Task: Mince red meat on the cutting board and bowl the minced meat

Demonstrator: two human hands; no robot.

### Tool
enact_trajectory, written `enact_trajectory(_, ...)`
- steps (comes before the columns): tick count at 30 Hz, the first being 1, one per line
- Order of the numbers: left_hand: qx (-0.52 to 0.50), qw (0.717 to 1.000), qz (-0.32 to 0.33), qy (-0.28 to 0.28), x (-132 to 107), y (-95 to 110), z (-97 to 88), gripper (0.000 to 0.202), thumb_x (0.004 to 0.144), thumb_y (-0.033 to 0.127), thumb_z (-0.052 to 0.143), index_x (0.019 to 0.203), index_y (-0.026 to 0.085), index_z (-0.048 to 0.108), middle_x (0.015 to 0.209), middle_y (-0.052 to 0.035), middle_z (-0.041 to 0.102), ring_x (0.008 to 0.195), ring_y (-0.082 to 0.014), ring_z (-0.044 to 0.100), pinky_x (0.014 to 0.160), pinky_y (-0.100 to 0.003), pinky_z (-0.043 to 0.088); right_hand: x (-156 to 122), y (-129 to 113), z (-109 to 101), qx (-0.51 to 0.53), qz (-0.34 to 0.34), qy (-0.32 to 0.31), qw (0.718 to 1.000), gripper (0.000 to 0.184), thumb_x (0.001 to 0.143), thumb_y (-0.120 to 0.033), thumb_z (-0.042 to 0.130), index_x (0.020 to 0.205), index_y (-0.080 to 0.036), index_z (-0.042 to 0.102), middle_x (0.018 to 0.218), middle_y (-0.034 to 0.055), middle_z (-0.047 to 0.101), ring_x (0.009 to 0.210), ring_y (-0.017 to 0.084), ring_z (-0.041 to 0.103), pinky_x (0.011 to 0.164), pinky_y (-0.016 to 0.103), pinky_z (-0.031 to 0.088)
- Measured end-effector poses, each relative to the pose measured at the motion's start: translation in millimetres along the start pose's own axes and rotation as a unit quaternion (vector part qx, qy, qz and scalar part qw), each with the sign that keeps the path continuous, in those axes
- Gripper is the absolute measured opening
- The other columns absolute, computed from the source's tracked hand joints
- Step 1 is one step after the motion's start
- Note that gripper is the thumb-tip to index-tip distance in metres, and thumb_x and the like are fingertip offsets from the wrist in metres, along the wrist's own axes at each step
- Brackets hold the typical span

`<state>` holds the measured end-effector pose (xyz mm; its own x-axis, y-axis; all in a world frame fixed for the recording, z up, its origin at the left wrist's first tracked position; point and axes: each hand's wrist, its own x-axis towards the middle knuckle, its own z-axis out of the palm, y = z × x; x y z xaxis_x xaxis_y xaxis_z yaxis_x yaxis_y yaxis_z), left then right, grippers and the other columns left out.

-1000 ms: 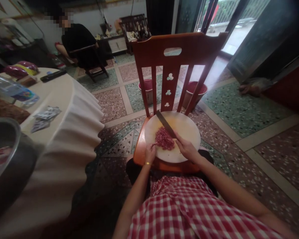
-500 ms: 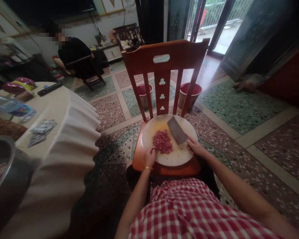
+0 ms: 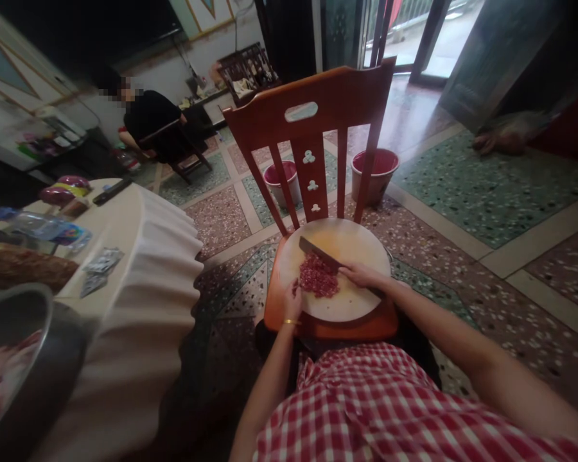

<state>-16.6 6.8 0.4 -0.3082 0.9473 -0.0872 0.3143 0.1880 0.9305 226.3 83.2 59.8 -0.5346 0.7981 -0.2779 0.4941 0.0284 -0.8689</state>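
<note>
Speckled floor tiles, greenish and reddish with pale strips, are seen around and beyond the hands. A wooden chair is placed directly before the hands, its slatted back standing beyond them and its seat below them. On the seat a round pale board is supported, and on it, between the two hands, a loose heap of finely chopped red meat is spread. The hands are held apart. By the right hand, at the right of the heap, the grip end of a cleaver is clasped; its blade is directed away and to the left, seen nearly edge-on, over the far side of the meat. Contact between blade and board cannot be determined. The left hand is positioned at the board's near left edge, just beside the heap, fingers curled; whether anything is pinched cannot be told. A gold-coloured bracelet is worn on the left wrist. Well to the left of the left hand, a cloth-covered table is noted, on which a clear bottle and small silvery packets are laid. Nearer, also left, pale pink pieces are contained in a metal basin. Beyond the hands, past the chair back, two buckets are observed; farther left, a dark chair is occupied by a person in black.
</note>
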Motion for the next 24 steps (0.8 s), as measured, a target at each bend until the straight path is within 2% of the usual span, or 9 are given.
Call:
enact_trajectory(2, 0.003, 1.0, 0.0, 0.012, -0.5, 1.4, -0.2, 0.034, 0.076, 0.022, 0.047, 0.108, 0.013, 0.054, 0.111, -0.0122, 0.057, 0.102, -0.0183, 0.054, 0.093, -0.035, 0.04, -11.4, -6.3, 6.1, -0.199, -0.083, 0.0, 0.976, 0.032, 0.084, -0.036, 0.04, 0.11, -0.021, 0.052, 0.077, 0.0053, 0.061, 0.059, 0.015, 0.055, 0.055, 0.025, 0.04)
enact_trajectory(4, 0.011, 1.0, 0.012, 0.011, -2.4, 0.8, -0.5, 0.031, 0.076, 0.023, 0.047, 0.104, 0.013, 0.057, 0.106, -0.0116, 0.06, 0.1, -0.019, 0.055, 0.092, -0.036, 0.04, -27.0, -6.9, 18.5, -0.357, -0.114, 0.003, 0.927, 0.038, 0.085, -0.029, 0.039, 0.122, -0.022, 0.045, 0.084, 0.0096, 0.061, 0.068, 0.02, 0.058, 0.059, 0.028, 0.04)
enact_trajectory(7, 0.017, 0.999, 0.026, 0.007, -6.8, -3.3, -1.5, 0.028, 0.077, 0.024, 0.046, 0.098, 0.013, 0.06, 0.1, -0.0104, 0.062, 0.097, -0.0191, 0.055, 0.092, -0.037, 0.04, -52.7, -5.7, 35.8, -0.442, -0.093, 0.009, 0.892, 0.046, 0.084, -0.017, 0.034, 0.129, -0.022, 0.037, 0.087, 0.0128, 0.061, 0.07, 0.022, 0.059, 0.058, 0.029, 0.041)
enact_trajectory(9, 0.012, 1.0, 0.022, 0.013, -9.7, -5.8, -2.6, 0.029, 0.077, 0.024, 0.047, 0.1, 0.013, 0.059, 0.102, -0.0108, 0.062, 0.098, -0.0188, 0.055, 0.092, -0.036, 0.04, -68.3, -12.0, 38.0, -0.428, -0.088, 0.022, 0.899, 0.044, 0.085, -0.019, 0.033, 0.129, -0.023, 0.038, 0.089, 0.0126, 0.061, 0.073, 0.022, 0.06, 0.061, 0.03, 0.043)
enact_trajectory(12, -0.001, 1.0, 0.012, 0.025, -12.3, -6.6, -3.9, 0.03, 0.077, 0.025, 0.047, 0.102, 0.013, 0.059, 0.104, -0.0108, 0.061, 0.099, -0.0181, 0.055, 0.092, -0.035, 0.041, -83.2, -37.7, 30.5, -0.346, -0.108, 0.059, 0.93, 0.043, 0.088, -0.03, 0.031, 0.131, -0.023, 0.037, 0.097, 0.0107, 0.061, 0.083, 0.023, 0.06, 0.071, 0.032, 0.045)
enact_trajectory(15, -0.004, 0.999, 0.019, 0.036, -13.0, -5.1, -4.1, 0.03, 0.077, 0.023, 0.046, 0.102, 0.013, 0.059, 0.104, -0.0106, 0.061, 0.099, -0.0172, 0.054, 0.093, -0.034, 0.04, -79.4, -65.3, 30.8, -0.225, -0.152, 0.128, 0.954, 0.048, 0.09, -0.031, 0.029, 0.136, -0.023, 0.024, 0.119, 0.0077, 0.053, 0.106, 0.021, 0.051, 0.088, 0.032, 0.04)
enact_trajectory(17, -0.002, 0.999, 0.023, 0.039, -12.9, -4.3, -3.5, 0.03, 0.077, 0.021, 0.045, 0.102, 0.013, 0.059, 0.103, -0.0106, 0.061, 0.099, -0.0171, 0.054, 0.093, -0.034, 0.04, -67.4, -72.6, 39.9, -0.17, -0.144, 0.151, 0.963, 0.048, 0.089, -0.028, 0.028, 0.137, -0.023, 0.021, 0.128, 0.0056, 0.046, 0.113, 0.019, 0.045, 0.092, 0.031, 0.037)
enact_trajectory(21, 0.003, 0.999, 0.025, 0.044, -12.5, -3.8, -2.2, 0.028, 0.076, 0.021, 0.046, 0.099, 0.014, 0.06, 0.099, -0.0098, 0.062, 0.096, -0.017, 0.055, 0.091, -0.034, 0.042, -44.0, -69.3, 55.4, -0.179, -0.053, 0.103, 0.977, 0.045, 0.086, -0.023, 0.036, 0.131, -0.022, 0.035, 0.122, 0.0068, 0.052, 0.109, 0.021, 0.049, 0.091, 0.035, 0.04)
enact_trajectory(24, 0.014, 0.998, 0.041, 0.039, -13.4, -3.1, -2.2, 0.028, 0.076, 0.021, 0.046, 0.099, 0.012, 0.06, 0.097, -0.011, 0.062, 0.093, -0.0172, 0.056, 0.089, -0.034, 0.043, -43.5, -72.4, 52.7, -0.162, -0.08, 0.106, 0.978, 0.043, 0.087, -0.025, 0.035, 0.13, -0.023, 0.037, 0.119, 0.0063, 0.054, 0.107, 0.02, 0.051, 0.09, 0.034, 0.04)
